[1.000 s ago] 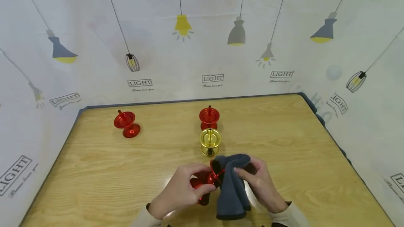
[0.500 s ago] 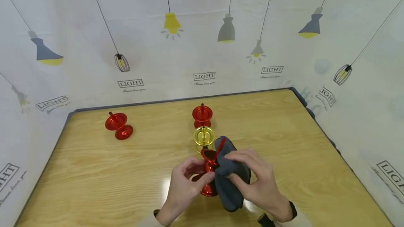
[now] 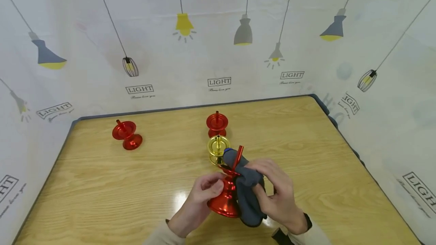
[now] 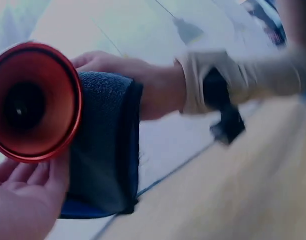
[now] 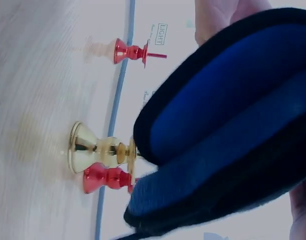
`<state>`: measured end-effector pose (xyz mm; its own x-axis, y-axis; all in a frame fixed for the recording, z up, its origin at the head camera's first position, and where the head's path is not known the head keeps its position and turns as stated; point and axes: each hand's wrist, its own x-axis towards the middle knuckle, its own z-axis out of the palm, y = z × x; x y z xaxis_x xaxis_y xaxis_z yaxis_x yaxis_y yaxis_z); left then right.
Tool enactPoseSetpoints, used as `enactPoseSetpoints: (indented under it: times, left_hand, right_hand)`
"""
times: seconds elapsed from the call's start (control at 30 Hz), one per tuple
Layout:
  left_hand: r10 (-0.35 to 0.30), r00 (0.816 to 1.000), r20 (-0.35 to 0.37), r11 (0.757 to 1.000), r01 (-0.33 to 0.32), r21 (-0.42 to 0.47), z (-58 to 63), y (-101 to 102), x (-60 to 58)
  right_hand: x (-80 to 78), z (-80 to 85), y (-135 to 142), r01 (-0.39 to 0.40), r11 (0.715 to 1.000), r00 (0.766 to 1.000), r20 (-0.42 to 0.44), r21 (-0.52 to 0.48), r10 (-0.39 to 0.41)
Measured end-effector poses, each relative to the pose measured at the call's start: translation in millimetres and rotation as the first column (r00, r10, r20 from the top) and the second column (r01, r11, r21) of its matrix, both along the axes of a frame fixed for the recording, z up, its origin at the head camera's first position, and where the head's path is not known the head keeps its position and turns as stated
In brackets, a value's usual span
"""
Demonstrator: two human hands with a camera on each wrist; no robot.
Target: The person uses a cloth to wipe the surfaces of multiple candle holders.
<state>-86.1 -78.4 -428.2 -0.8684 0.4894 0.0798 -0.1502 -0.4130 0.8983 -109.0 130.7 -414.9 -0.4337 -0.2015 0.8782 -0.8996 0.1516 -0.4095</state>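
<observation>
In the head view my left hand [image 3: 195,203] grips a red metal candle holder [image 3: 224,203] by its stem, above the tabletop. The holder leans to the right, its thin spike pointing up. A grey-blue cloth [image 3: 250,205] is pinched in my right hand [image 3: 277,190] and lies against the holder's dish and right side. The left wrist view looks into the hollow red base [image 4: 58,115] of that holder, with the cloth [image 4: 105,165] behind it. Filling much of the right wrist view is the cloth's bright blue inner side [image 5: 222,95]; the held holder is hidden there.
Just beyond my hands stands a gold candle holder [image 3: 214,146], with a red one [image 3: 217,123] right behind it. Another red candle holder [image 3: 132,142] stands at the table's back left. The wooden table [image 3: 102,192] meets a lamp-printed white backdrop [image 3: 184,86] at its far edge.
The held candle holder has turned from lying sideways to nearly upright, base down. The cloth has moved from hanging at its dish to lying along its right side. The head view has shifted slightly.
</observation>
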Motion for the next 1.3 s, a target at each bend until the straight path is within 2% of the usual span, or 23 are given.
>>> enactPoseSetpoints:
  times: [0.07, 0.1, 0.2, 0.27, 0.33, 0.4, 0.47, 0.53, 0.57, 0.6, 0.63, 0.7, 0.77, 0.83, 0.87, 0.9, 0.97, 1.0, 1.1, 1.13, 1.2, 1.27, 1.3]
  left_hand:
    - [0.069, 0.993, -0.097, 0.987, -0.082, -0.142, 1.9, 0, -0.1]
    - [0.107, 0.983, -0.149, 0.967, -0.138, -0.212, 3.3, 0, -0.1]
    - [0.193, 0.944, -0.269, 0.875, -0.289, -0.389, 7.2, 1, -0.8]
    - [0.216, 0.936, -0.276, 0.836, -0.324, -0.443, 9.0, 1, -2.3]
    - [0.228, 0.942, -0.246, 0.826, -0.321, -0.464, 9.3, 0, -4.1]
    - [0.227, 0.954, -0.197, 0.844, -0.294, -0.448, 8.6, -2, -6.2]
    - [0.209, 0.968, -0.139, 0.89, -0.247, -0.383, 6.5, -4, -8.0]
    - [0.144, 0.988, -0.06, 0.954, -0.155, -0.258, 3.4, -6, -9.1]
    - [0.091, 0.996, -0.008, 0.979, -0.09, -0.183, 2.1, -7, -9.7]
    - [0.029, 0.999, 0.033, 0.994, -0.025, -0.106, 0.7, -7, -10.1]
    - [-0.032, 0.997, 0.068, 0.999, 0.035, -0.039, -0.6, -7, -10.8]
    - [-0.133, 0.984, 0.118, 0.99, 0.128, 0.05, -2.8, -8, -11.6]
    - [-0.146, 0.981, 0.126, 0.989, 0.143, 0.034, -3.1, -8, -12.0]
    - [-0.071, 0.995, 0.064, 0.993, 0.076, -0.089, -2.9, -7, -12.0]
    - [-0.028, 0.999, 0.027, 0.987, 0.032, -0.159, -1.8, -5, -11.7]
    - [0.018, 1.0, -0.015, 0.973, -0.021, -0.229, -0.6, -4, -11.3]
    - [0.102, 0.99, -0.092, 0.923, -0.129, -0.363, 2.0, 0, -10.8]
    - [0.132, 0.984, -0.117, 0.9, -0.168, -0.402, 2.9, 2, -10.5]
    - [0.164, 0.979, -0.119, 0.886, -0.2, -0.419, 3.8, 3, -10.5]
    - [0.162, 0.981, -0.106, 0.893, -0.192, -0.407, 3.1, 2, -10.7]
    - [0.13, 0.989, -0.069, 0.928, -0.146, -0.344, 0.5, 0, -11.2]
    - [0.048, 0.999, -0.011, 0.974, -0.049, -0.222, -3.3, -2, -12.0]
    - [-0.01, 1.0, 0.013, 0.989, 0.012, -0.15, -5.2, -2, -12.3]
  right_hand:
    - [-2.2, -2.7, 1, 0.024, 1.0, 1.0, 0.013, 0.003, -0.025]
    - [-3.4, -3.9, 1, 0.04, 0.999, 0.999, 0.015, 0.01, -0.04]
    - [-6.4, -6.1, -1, 0.082, 0.996, 0.997, 0.006, 0.045, -0.083]
    - [-7.6, -6.7, -3, 0.1, 0.993, 0.995, -0.021, 0.066, -0.098]
    - [-8.1, -6.7, -4, 0.105, 0.992, 0.994, -0.043, 0.077, -0.102]
    - [-7.9, -6.7, -5, 0.097, 0.992, 0.994, -0.05, 0.075, -0.093]
    - [-7.4, -6.8, -5, 0.079, 0.995, 0.996, -0.04, 0.056, -0.077]
    - [-7.1, -7.1, -4, 0.039, 0.999, 0.999, -0.011, 0.017, -0.039]
    - [-6.8, -7.5, -4, 0.016, 1.0, 1.0, 0.008, -0.007, -0.016]
    - [-6.7, -8.0, -4, -0.011, 0.999, 1.0, 0.028, -0.035, 0.012]
    - [-6.6, -8.5, -4, -0.033, 0.998, 0.998, 0.05, -0.061, 0.036]
    - [-6.7, -9.7, -3, -0.062, 0.993, 0.994, 0.085, -0.097, 0.071]
    - [-7.0, -11.2, -2, -0.056, 0.994, 0.992, 0.104, -0.096, 0.066]
    - [-7.7, -11.7, 0, -0.017, 0.998, 0.995, 0.101, -0.06, 0.023]
    - [-8.0, -11.2, 2, 0.006, 0.999, 0.996, 0.09, -0.036, -0.002]
    - [-8.3, -10.6, 3, 0.032, 0.999, 0.997, 0.072, -0.009, -0.032]
    - [-8.4, -8.6, 5, 0.083, 0.996, 0.996, 0.029, 0.044, -0.084]
    - [-8.4, -7.1, 4, 0.104, 0.993, 0.995, 0.002, 0.064, -0.104]
    - [-7.7, -4.2, 1, 0.134, 0.987, 0.99, -0.063, 0.084, -0.129]
    - [-7.2, -3.7, 1, 0.129, 0.988, 0.99, -0.071, 0.079, -0.124]
    - [-6.2, -3.8, -1, 0.105, 0.993, 0.992, -0.074, 0.051, -0.101]
    - [-4.8, -4.9, 0, 0.068, 0.998, 0.997, -0.048, 0.016, -0.067]
    - [-4.2, -5.7, 0, 0.049, 0.999, 0.998, -0.03, -0.001, -0.049]
